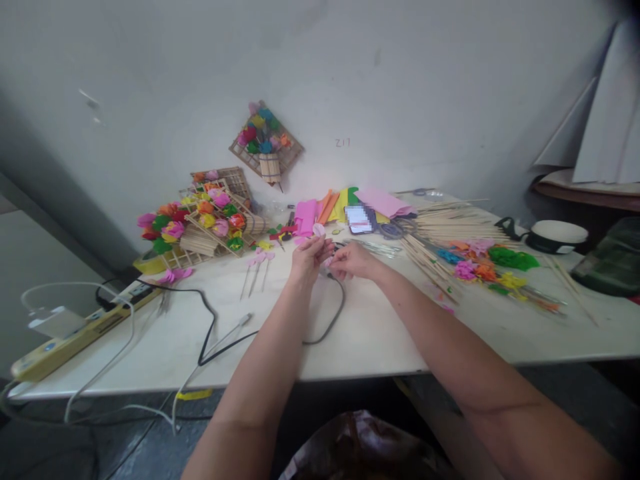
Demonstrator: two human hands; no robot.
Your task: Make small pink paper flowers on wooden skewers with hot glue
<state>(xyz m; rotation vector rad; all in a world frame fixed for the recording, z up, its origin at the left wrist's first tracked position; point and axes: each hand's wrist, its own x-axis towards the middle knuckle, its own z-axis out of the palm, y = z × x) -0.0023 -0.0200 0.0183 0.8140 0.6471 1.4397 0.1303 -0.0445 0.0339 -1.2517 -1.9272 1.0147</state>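
Note:
My left hand [311,256] is raised over the middle of the table, its fingers closed on a pale pink paper petal [319,230] that sticks up past the fingertips. Close beside it, my right hand [352,260] is pinched, and a small bit of pink paper [328,262] shows at its fingertips. Finer detail between the two hands is blurred. To the left of my hands, thin stems with pink paper petals [264,256] lie on the white table [380,333]. A grey cable [343,303] curves beneath my hands.
Paper-flower baskets [200,227] crowd the back left; a yellow power strip [75,343] lies in front. Coloured paper sheets [306,217] and a phone [359,220] are behind my hands. Bamboo sticks [455,223], loose paper flowers [485,270] and a green jar [613,260] occupy the right.

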